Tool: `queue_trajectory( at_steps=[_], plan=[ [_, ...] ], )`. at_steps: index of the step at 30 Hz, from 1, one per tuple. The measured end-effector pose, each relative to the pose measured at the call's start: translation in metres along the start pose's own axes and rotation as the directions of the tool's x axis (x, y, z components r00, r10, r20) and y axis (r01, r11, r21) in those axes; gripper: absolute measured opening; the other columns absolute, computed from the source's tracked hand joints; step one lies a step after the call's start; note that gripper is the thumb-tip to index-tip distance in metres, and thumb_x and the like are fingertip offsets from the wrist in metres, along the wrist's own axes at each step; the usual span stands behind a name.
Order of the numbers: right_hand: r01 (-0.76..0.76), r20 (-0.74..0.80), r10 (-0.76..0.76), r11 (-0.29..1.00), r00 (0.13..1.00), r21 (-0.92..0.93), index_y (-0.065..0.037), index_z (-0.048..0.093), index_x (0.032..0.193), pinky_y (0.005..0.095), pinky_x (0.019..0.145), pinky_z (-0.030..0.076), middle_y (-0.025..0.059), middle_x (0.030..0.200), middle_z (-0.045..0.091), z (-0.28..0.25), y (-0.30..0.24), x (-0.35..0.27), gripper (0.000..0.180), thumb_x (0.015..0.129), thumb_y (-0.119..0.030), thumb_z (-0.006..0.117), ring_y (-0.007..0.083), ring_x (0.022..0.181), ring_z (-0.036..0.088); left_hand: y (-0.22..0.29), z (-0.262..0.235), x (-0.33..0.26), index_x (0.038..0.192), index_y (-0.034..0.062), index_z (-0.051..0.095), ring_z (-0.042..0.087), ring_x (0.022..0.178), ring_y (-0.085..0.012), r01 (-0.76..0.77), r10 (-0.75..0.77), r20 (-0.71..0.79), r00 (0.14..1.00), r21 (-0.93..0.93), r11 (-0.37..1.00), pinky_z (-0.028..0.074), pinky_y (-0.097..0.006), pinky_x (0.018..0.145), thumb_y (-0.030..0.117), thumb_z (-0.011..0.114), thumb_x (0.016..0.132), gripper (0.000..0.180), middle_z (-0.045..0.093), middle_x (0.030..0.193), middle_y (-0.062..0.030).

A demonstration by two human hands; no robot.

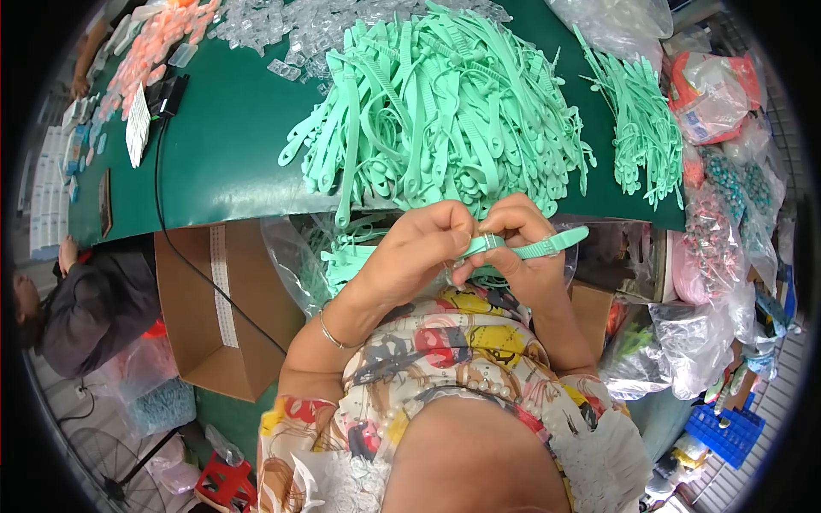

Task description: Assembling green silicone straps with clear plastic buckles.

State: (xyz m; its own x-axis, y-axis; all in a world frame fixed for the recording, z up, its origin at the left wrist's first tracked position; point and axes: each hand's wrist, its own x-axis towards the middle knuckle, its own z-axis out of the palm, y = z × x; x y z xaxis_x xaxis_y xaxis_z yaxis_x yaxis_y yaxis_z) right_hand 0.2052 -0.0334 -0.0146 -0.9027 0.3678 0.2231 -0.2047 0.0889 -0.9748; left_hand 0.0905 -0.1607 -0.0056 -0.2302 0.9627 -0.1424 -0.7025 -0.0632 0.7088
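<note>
A mint-green ridged plastic strap (560,242) lies across my fingers just below the table edge, its rounded end pointing right. My left hand (410,252) pinches it near a small clear buckle (490,242). My right hand (528,235) grips it on the other side of the buckle, fingers curled around it. Part of the strap is hidden behind my fingers. On the table right beyond my hands rises a large tangled heap of similar straps (453,111). More green straps (342,263) lie in a clear bag below the table edge, beside my left wrist.
The green table (231,162) also bears a smaller strap pile (641,128), clear plastic pieces (308,34) and orange-pink pieces (154,56). A black cable (162,179) hangs over a cardboard box (192,308). Filled bags (710,231) stand at right; a person in dark clothing (103,299) is at left.
</note>
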Motion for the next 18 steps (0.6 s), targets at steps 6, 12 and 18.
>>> queue_trajectory(
  at_steps=[6,12,18],
  plan=[
    [0.135,0.042,-0.130,0.983,0.991,-0.126,0.000,0.056,0.088,0.0266,0.065,0.041,0.0079,0.083,0.050,-0.004,0.001,0.004,0.021,0.074,-0.011,0.067,0.0172,0.075,0.050,0.000,0.003,-0.001,0.079,0.0048,0.045,0.045,0.061,-0.0066,-0.015,0.016,-0.015,1.000,0.077,0.997,0.038,-0.020,0.053,0.018,0.056,0.083,0.017,0.047,0.072,0.0001],
    [0.299,0.016,-0.330,0.834,0.944,-0.463,-0.001,0.058,0.085,0.0275,0.065,0.042,0.0082,0.082,0.052,0.001,-0.015,0.008,0.017,0.079,-0.016,0.062,0.0192,0.074,0.051,-0.002,0.006,0.000,0.083,0.0042,0.048,0.046,0.062,-0.0050,-0.089,0.086,-0.082,0.993,-0.026,0.996,0.039,-0.018,0.055,0.009,0.061,0.078,0.015,0.050,0.078,-0.0004],
    [-0.191,-0.013,0.193,0.956,0.981,-0.222,0.001,0.056,0.075,0.0257,0.056,0.040,0.0053,0.066,0.056,-0.008,-0.022,0.000,0.014,0.083,-0.011,0.054,0.0146,0.058,0.052,-0.009,0.001,-0.003,0.090,0.0014,0.054,0.047,0.066,-0.0039,-0.289,0.358,-0.105,0.928,0.405,0.867,0.039,-0.017,0.055,0.007,0.065,0.075,0.020,0.054,0.084,-0.0017]
  ],
)
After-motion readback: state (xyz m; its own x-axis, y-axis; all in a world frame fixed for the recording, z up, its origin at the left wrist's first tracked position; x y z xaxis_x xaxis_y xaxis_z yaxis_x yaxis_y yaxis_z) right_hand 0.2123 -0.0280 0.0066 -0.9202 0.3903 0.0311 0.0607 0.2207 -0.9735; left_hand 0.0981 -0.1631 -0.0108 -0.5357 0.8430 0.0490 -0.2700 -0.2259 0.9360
